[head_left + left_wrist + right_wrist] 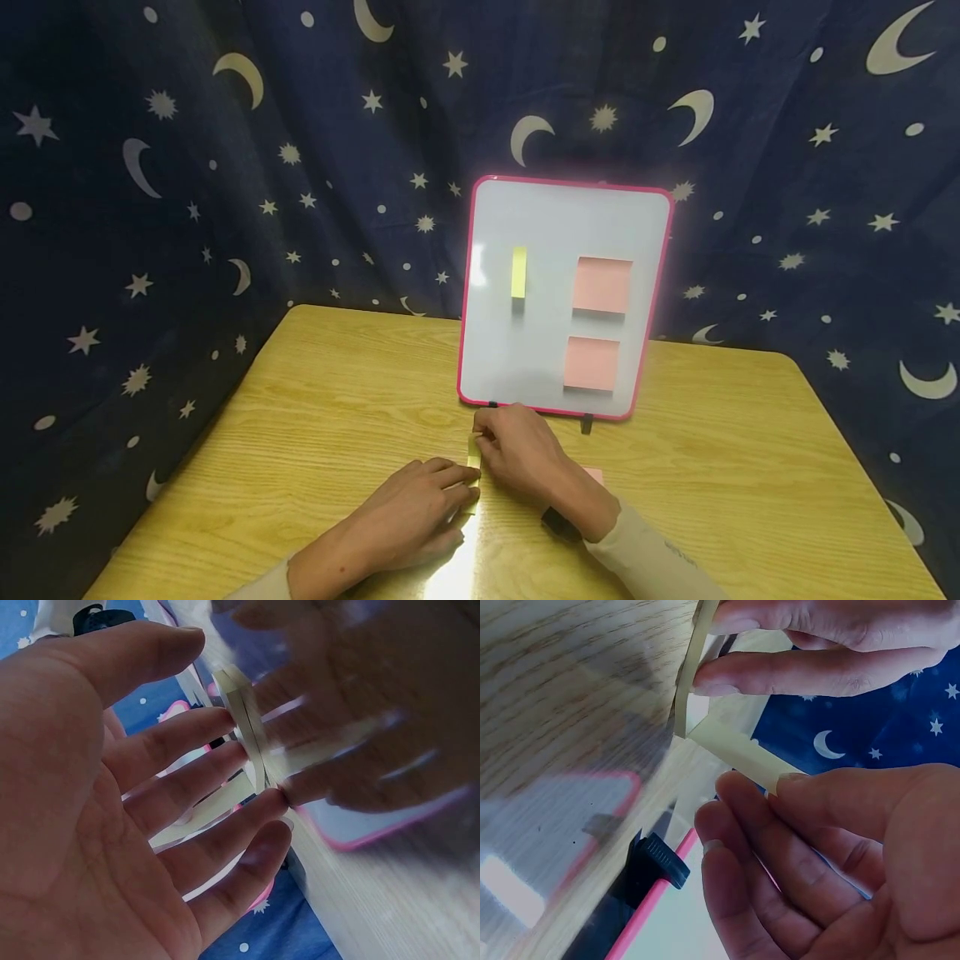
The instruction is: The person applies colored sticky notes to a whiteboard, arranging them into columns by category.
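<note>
On the table lies a narrow pad of yellow sticky notes (686, 697), seen edge-on in the right wrist view. The fingertips of my left hand (408, 517) press against it with fingers fairly straight. My right hand (525, 454) pinches the free end of a yellow sticky note (742, 756) between thumb and forefinger. That strip slants up away from the pad, its other end still at the pad's end. Both hands work just in front of a pink-framed whiteboard (540, 217).
The whiteboard stands tilted on small black feet (587, 424). It bears one narrow yellow note (519, 272) and two pink square notes, an upper one (603, 285) and a lower one (592, 363). Something pink (595, 475) lies partly hidden behind my right wrist. A star-patterned curtain (337, 125) surrounds the table.
</note>
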The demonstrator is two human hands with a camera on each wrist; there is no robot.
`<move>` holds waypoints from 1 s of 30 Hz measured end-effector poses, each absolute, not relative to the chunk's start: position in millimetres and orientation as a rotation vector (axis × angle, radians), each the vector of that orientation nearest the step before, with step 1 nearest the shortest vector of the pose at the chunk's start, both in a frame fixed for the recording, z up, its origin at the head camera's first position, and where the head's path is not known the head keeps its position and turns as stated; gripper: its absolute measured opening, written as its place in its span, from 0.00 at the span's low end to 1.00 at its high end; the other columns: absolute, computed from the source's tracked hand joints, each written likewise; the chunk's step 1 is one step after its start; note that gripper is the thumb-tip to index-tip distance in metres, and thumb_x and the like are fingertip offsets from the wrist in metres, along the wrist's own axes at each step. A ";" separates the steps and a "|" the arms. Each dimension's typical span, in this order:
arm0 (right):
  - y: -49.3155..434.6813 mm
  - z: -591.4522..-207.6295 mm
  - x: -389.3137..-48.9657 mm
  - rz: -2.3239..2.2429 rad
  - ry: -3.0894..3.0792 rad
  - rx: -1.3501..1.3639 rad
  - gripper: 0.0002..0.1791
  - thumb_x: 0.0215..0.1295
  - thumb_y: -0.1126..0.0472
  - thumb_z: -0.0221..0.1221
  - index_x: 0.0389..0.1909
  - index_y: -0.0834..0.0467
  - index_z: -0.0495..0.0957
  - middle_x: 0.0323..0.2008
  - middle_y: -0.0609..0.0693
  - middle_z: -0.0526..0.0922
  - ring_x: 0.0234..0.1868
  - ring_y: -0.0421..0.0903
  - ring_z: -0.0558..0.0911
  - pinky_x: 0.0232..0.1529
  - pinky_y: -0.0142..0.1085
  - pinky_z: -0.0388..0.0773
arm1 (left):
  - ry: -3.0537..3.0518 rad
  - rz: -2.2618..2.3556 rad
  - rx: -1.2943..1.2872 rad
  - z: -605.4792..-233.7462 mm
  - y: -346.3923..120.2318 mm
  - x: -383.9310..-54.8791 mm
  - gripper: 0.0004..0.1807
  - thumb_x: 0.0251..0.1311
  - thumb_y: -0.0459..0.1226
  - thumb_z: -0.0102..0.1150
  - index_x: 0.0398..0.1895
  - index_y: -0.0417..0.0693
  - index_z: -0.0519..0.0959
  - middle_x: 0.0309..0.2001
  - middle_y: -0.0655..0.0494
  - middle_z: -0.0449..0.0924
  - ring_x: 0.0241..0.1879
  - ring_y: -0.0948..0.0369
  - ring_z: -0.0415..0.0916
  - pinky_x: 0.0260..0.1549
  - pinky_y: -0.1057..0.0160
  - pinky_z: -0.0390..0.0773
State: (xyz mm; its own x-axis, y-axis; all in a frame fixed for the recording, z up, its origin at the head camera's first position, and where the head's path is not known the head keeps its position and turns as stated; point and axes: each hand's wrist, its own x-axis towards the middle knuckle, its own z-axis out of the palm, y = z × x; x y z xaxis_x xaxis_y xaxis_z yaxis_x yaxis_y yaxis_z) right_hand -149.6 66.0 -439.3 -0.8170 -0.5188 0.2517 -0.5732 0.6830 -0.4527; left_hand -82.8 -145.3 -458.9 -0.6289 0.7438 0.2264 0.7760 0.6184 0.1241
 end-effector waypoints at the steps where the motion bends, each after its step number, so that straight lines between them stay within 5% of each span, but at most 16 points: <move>1: 66.2 -438.7 -149.5 0.813 -2.786 0.905 0.15 0.59 0.70 0.63 0.22 0.46 0.77 0.17 0.33 0.70 0.21 0.32 0.65 0.20 0.28 0.61 | -2.688 -0.315 -1.272 -458.6 -145.2 -82.7 0.14 0.63 0.42 0.63 0.51 0.56 0.87 0.62 0.59 0.83 0.60 0.57 0.80 0.54 0.53 0.82; 13: 68.7 -428.5 -150.7 0.828 -2.692 0.828 0.13 0.56 0.70 0.65 0.24 0.47 0.81 0.24 0.35 0.82 0.25 0.34 0.73 0.28 0.31 0.72 | -2.758 -0.327 -1.281 -456.1 -144.9 -81.9 0.16 0.65 0.42 0.63 0.54 0.55 0.87 0.65 0.58 0.82 0.63 0.56 0.79 0.57 0.51 0.81; 30: 71.8 -425.8 -153.0 0.736 -2.566 0.803 0.16 0.50 0.74 0.67 0.22 0.48 0.79 0.22 0.35 0.76 0.25 0.34 0.69 0.28 0.29 0.70 | -2.762 -0.378 -1.301 -455.1 -144.5 -93.0 0.12 0.67 0.47 0.66 0.50 0.57 0.87 0.60 0.62 0.84 0.58 0.59 0.80 0.54 0.56 0.80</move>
State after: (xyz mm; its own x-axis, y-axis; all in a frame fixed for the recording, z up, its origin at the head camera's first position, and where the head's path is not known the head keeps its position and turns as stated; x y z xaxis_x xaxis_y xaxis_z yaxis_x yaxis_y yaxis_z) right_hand -153.0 71.8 -425.8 -0.7771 -0.4225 0.4665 -0.6056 0.7039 -0.3712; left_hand -93.0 -144.5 -455.1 -0.6407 0.7505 0.1620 0.7664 0.6126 0.1931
